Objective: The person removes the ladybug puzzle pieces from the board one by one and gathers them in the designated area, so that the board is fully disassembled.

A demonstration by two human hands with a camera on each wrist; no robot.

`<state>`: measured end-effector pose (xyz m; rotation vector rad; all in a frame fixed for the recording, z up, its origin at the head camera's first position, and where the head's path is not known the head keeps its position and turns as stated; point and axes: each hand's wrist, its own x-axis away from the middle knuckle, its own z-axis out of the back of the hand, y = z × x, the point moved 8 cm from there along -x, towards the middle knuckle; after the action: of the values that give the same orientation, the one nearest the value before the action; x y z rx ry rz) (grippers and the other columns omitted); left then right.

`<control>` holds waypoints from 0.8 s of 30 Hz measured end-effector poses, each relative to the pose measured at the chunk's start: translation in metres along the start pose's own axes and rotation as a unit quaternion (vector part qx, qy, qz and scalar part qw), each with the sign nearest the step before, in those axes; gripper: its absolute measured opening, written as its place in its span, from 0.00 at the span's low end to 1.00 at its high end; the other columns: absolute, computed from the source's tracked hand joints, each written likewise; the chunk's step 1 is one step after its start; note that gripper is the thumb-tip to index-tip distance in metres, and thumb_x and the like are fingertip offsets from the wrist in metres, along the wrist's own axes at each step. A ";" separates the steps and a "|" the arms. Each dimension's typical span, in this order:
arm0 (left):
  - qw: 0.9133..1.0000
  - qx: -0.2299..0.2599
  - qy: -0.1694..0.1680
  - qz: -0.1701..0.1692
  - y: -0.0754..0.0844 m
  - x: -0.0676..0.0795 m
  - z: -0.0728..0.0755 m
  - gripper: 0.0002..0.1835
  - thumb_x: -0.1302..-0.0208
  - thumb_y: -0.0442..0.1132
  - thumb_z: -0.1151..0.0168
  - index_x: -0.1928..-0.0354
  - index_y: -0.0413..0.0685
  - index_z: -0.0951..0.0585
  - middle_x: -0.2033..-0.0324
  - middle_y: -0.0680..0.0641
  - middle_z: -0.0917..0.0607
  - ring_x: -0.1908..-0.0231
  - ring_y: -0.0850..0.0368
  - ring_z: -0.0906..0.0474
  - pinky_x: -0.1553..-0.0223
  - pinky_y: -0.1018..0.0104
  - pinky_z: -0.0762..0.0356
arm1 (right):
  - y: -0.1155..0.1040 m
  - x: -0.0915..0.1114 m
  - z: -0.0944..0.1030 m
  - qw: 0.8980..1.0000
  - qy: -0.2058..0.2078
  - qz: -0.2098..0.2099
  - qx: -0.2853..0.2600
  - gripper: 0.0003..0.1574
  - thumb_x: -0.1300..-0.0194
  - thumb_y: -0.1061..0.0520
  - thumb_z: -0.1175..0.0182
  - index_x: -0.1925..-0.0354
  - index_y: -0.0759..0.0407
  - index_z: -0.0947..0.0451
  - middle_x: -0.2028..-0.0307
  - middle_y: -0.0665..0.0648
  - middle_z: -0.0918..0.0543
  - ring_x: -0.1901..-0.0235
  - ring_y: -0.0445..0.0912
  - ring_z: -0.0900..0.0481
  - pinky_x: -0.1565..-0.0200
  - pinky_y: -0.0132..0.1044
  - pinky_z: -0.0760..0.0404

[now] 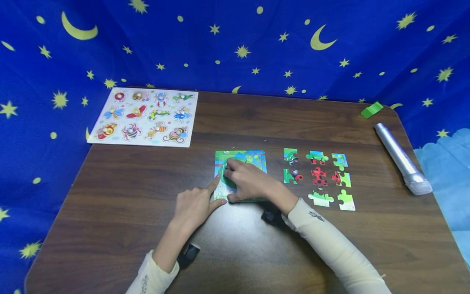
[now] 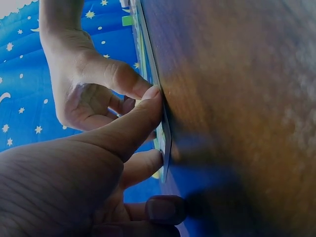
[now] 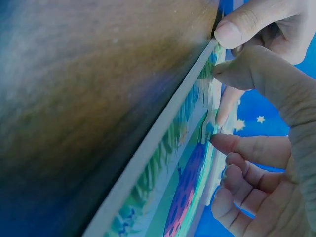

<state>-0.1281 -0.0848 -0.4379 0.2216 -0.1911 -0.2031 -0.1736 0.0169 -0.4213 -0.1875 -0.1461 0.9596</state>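
In the head view a square ladybug picture board [image 1: 258, 157] lies mid-table. My left hand [image 1: 192, 204] is at its near left corner, straight index finger along the left side and thumb at the front edge. My right hand [image 1: 247, 179] reaches over the board. In the right wrist view its thumb and index fingertip pinch a pale puzzle piece [image 3: 210, 101] lying at the board's corner; its other fingers are curled. The left wrist view shows both thumb tips close together at the board's edge [image 2: 165, 123]. Right of the board lie several loose jigsaw pieces [image 1: 318, 176] in rows.
A white insect peg puzzle [image 1: 141, 116] lies at the back left of the wooden table [image 1: 121, 183]. On the right are a silver microphone [image 1: 402, 159] and a small green block [image 1: 372, 110]. A blue star-and-moon cloth [image 1: 205, 49] hangs behind the table.
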 end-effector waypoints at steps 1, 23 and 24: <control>1.000 0.001 0.000 0.000 0.000 0.000 0.000 0.40 0.39 0.66 0.38 0.28 0.59 0.32 0.90 0.49 0.32 0.86 0.56 0.38 0.83 0.61 0.39 | 0.000 0.000 0.000 1.000 0.000 0.002 0.002 0.36 0.51 0.40 0.29 0.51 0.63 0.18 0.61 0.54 0.30 0.67 0.43 0.32 0.66 0.36 0.24; 1.000 0.011 -0.012 0.003 -0.002 -0.001 -0.003 0.41 0.39 0.67 0.38 0.28 0.59 0.32 0.90 0.49 0.31 0.86 0.57 0.40 0.82 0.63 0.42 | 0.015 0.062 0.027 0.998 0.049 0.026 0.013 0.36 0.51 0.43 0.26 0.49 0.66 0.18 0.62 0.54 0.30 0.69 0.42 0.34 0.68 0.33 0.28; 1.000 0.012 -0.011 0.003 -0.002 -0.001 -0.003 0.41 0.39 0.67 0.38 0.28 0.59 0.32 0.90 0.50 0.31 0.85 0.57 0.41 0.82 0.63 0.42 | 0.016 0.066 0.028 0.998 0.053 0.028 0.013 0.36 0.51 0.44 0.26 0.50 0.66 0.18 0.63 0.54 0.31 0.69 0.42 0.34 0.69 0.33 0.29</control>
<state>-0.1292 -0.0855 -0.4413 0.2426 -0.2170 -0.1980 -0.1549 0.0830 -0.3954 -0.2177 -0.0310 1.0040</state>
